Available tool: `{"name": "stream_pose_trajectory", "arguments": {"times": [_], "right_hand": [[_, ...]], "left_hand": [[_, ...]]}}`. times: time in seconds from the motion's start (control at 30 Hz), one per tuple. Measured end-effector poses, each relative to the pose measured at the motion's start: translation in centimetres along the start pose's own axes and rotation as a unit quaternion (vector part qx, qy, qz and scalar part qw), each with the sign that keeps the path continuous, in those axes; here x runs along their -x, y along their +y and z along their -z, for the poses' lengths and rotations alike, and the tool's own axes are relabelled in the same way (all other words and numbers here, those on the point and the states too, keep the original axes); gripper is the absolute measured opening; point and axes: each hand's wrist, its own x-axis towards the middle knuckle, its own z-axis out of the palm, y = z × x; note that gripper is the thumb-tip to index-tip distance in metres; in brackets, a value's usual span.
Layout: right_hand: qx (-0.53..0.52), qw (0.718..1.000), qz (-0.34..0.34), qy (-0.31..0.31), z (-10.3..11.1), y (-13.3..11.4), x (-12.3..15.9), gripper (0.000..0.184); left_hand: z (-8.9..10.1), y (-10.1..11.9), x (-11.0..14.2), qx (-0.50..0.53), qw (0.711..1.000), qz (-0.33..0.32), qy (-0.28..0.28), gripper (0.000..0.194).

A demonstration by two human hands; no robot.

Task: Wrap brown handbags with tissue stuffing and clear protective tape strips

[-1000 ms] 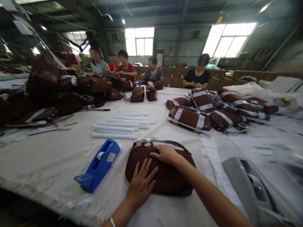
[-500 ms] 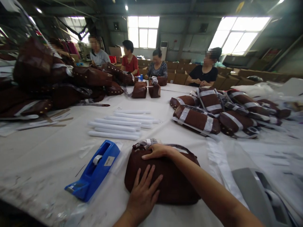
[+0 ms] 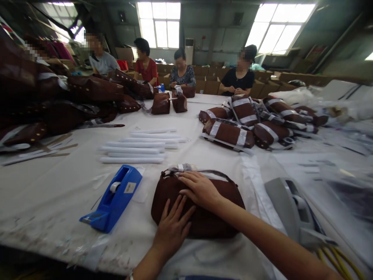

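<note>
A dark brown handbag (image 3: 221, 217) lies on the white-covered table in front of me, its strap and clear wrapping along the far edge. My left hand (image 3: 173, 223) rests flat on the bag's near left part, fingers spread. Across the upper middle of the bag lies my right hand (image 3: 199, 190), palm down with the fingers stretched out toward the left. The fingertips of the two hands nearly meet. Left of the bag stands a blue tape dispenser (image 3: 115, 198); to its right is a grey tape dispenser (image 3: 291, 210).
Several white rolled tubes (image 3: 134, 149) lie beyond the blue dispenser. Wrapped brown bags (image 3: 230, 134) are heaped at the back right, and a larger pile of brown bags (image 3: 90, 91) fills the left. Several people sit across the table, before cardboard boxes (image 3: 211, 85).
My right hand has slid from the bag's strap edge onto its upper face and flattened. My left hand stays spread on the bag. The camera view has shifted.
</note>
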Motion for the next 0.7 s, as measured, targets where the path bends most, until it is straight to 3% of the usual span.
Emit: {"name": "stream_pose_trajectory", "arguments": {"times": [0.07, 0.17, 0.3, 0.43, 0.57, 0.7], "right_hand": [[0.064, 0.993, 0.051, 0.086, -1.2, 0.1, 4.1, 0.054], [0.138, 0.981, 0.049, 0.13, -4.1, 0.9, 8.9, 0.065], [0.15, 0.977, 0.023, 0.152, -7.1, 1.2, 11.1, 0.065], [0.111, 0.979, 0.003, 0.17, -8.5, -0.1, 12.9, 0.066], [0.024, 0.981, -0.012, 0.192, -7.9, -1.2, 16.1, 0.051], [-0.09, 0.966, -0.021, 0.242, -3.7, -1.0, 15.8, 0.031]], "left_hand": [[-0.1, -0.1, -0.1, 0.007, 1.0, 0.0, -0.001, 0.053], [-0.3, -0.1, -0.3, 0.01, 1.0, -0.009, 0.0, 0.051], [-0.2, 0.6, -0.4, -0.01, 1.0, -0.022, 0.015, 0.05], [0.1, 1.8, -0.2, -0.015, 0.997, -0.078, 0.02, 0.055], [0.6, 2.3, 0.0, 0.012, 0.993, -0.117, -0.002, 0.06], [0.8, 2.5, 0.2, 0.041, 0.994, -0.1, -0.021, 0.059]]}}
